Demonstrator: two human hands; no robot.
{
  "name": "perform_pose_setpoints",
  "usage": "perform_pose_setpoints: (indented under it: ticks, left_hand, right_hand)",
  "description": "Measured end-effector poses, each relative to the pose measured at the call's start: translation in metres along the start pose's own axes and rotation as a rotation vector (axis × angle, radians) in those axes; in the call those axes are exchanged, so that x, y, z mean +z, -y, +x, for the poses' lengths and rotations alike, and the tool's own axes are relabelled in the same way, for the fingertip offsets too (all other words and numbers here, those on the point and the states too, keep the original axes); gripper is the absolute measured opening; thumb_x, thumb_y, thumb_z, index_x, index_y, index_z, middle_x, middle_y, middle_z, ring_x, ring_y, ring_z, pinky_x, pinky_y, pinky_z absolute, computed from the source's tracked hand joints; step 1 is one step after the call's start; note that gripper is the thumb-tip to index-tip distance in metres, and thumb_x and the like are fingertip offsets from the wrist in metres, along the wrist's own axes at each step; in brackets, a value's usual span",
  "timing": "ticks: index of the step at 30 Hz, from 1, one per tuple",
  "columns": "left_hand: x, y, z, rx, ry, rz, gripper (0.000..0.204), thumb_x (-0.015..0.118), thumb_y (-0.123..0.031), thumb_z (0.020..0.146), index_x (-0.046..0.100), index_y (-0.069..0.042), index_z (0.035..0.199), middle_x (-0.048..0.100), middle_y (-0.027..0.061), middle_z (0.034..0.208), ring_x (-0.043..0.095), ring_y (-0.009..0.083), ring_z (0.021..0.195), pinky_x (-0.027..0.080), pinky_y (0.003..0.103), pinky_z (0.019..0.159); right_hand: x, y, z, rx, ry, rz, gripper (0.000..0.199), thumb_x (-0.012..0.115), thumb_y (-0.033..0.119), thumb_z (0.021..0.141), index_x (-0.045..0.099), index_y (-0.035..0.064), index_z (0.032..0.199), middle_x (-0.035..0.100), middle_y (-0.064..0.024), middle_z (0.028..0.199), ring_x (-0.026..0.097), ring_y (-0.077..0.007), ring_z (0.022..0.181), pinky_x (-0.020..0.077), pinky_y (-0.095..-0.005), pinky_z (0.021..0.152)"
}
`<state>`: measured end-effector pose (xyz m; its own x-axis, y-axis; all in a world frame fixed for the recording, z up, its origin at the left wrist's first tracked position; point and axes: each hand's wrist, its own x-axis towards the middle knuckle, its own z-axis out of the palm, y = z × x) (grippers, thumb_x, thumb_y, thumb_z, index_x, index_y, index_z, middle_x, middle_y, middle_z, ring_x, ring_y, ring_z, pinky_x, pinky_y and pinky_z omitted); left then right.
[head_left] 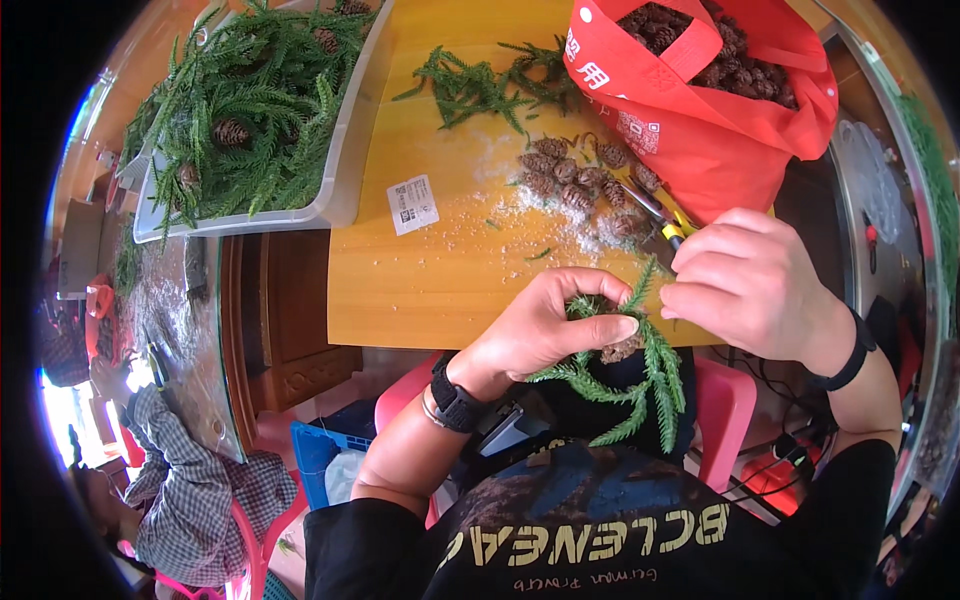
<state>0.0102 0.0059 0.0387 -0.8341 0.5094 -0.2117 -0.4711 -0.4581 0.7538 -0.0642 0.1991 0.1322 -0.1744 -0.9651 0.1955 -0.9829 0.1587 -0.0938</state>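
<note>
While the left hand (560, 325) is pinching a green sprig (655, 375) at the lower centre of the frame, a brown pine cone (622, 350) is peeking out below its thumb, mostly covered by needles and fingers, so I cannot tell how the two are joined. That grip is closing thumb against fingers on the sprig, which is hanging by the front edge of the yellow surface (440, 300). Just to its right, the right hand (752, 285) is curling its fingers together; their tips are hiding whatever they may be holding, and I cannot tell. Beyond those fingers, a tool with yellow-and-black handles (672, 232) is lying against a cluster of pine cones (572, 178) among white crumbs. At the upper left, a translucent bin (342, 190) is holding heaped greenery (270, 120); at the upper right, a red bag (710, 160) is bulging with cones, the top edge cutting both off. At the lower left, a person in a checked shirt (190, 490) is fading into the dark rim. White characters and a square code are marking the bag; a white label (412, 204) is carrying print too small to read; pale yellow lettering is crossing the black shirt (620, 475).
</note>
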Motion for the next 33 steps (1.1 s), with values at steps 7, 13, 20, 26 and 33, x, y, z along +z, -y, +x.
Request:
perform_pose_setpoints:
  ticks: [7,13,20,26,33]
  left_hand:
    - [0.006,0.015,0.009,0.827,-0.268,1.065,0.018,0.067,-0.004,0.073,0.058,-0.001,0.088,0.058,0.0039,0.081,0.056,0.0123,0.077,0.044,0.023,0.063]
    - [-0.001,0.004,0.002,0.132,-0.049,0.195,0.013,0.064,-0.006,0.078,0.058,-0.002,0.089,0.059,-0.0026,0.083,0.053,0.0030,0.074,0.043,0.018,0.066]
    - [0.001,0.003,0.002,0.007,-0.019,0.008,0.014,0.065,-0.005,0.077,0.058,-0.003,0.089,0.059,-0.0022,0.083,0.053,0.0027,0.072,0.043,0.018,0.066]
    - [0.010,0.011,0.010,0.746,-0.298,0.948,0.017,0.068,-0.004,0.071,0.059,-0.002,0.085,0.060,0.0075,0.080,0.058,0.0186,0.073,0.045,0.025,0.064]
    - [0.001,0.015,0.006,0.356,-0.232,0.514,0.016,0.062,-0.005,0.079,0.055,0.000,0.093,0.057,0.0021,0.081,0.054,0.0075,0.070,0.047,0.027,0.067]
  right_hand:
    - [0.005,0.001,-0.004,0.528,0.291,0.380,0.015,0.067,0.012,0.069,0.054,0.0058,0.069,0.056,-0.0053,0.066,0.057,-0.0223,0.064,0.0422,-0.0331,0.055]
    - [0.005,0.001,-0.005,0.272,-0.050,0.256,0.016,0.070,0.012,0.066,0.058,0.0063,0.077,0.057,-0.0034,0.067,0.058,-0.0203,0.064,0.0435,-0.0310,0.057]
    - [0.004,0.001,-0.005,0.054,-0.115,0.045,0.014,0.070,0.011,0.064,0.058,0.0074,0.071,0.058,-0.0021,0.068,0.059,-0.0179,0.066,0.0426,-0.0293,0.056]
    - [-0.001,0.003,0.000,0.293,0.108,0.124,0.014,0.063,0.014,0.071,0.052,0.0061,0.074,0.057,-0.0053,0.067,0.058,-0.0229,0.063,0.0416,-0.0326,0.055]
    - [-0.009,-0.004,-0.009,0.641,0.045,0.579,0.023,0.066,0.010,0.071,0.056,0.0018,0.091,0.060,-0.0088,0.072,0.060,-0.0267,0.070,0.0462,-0.0322,0.068]
